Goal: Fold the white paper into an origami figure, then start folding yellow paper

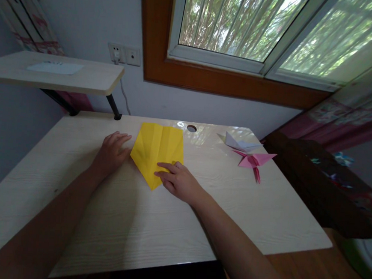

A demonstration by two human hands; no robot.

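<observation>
A creased sheet of yellow paper (155, 148) lies on the pale desk, its near end folded to a point. My right hand (179, 181) rests on the paper's lower right part, with its fingers stretched out over the surface. Just left of the sheet, my left hand (111, 153) lies on the desk, fingers extended and nothing visible in them. Its fingertips are close to the paper's left edge; whether they touch it I cannot tell. Over on the right of the desk sit a pink folded-paper bird (253, 161) and, behind it, a white folded-paper piece (240, 143).
The desk (179, 229) has a cable hole (191, 128) near its back edge. A raised shelf (94, 78) with a paper sheet (55, 67) on it stands at the back left. Behind are a wall socket (117, 53) and a window. Dark furniture (317, 193) is at the right.
</observation>
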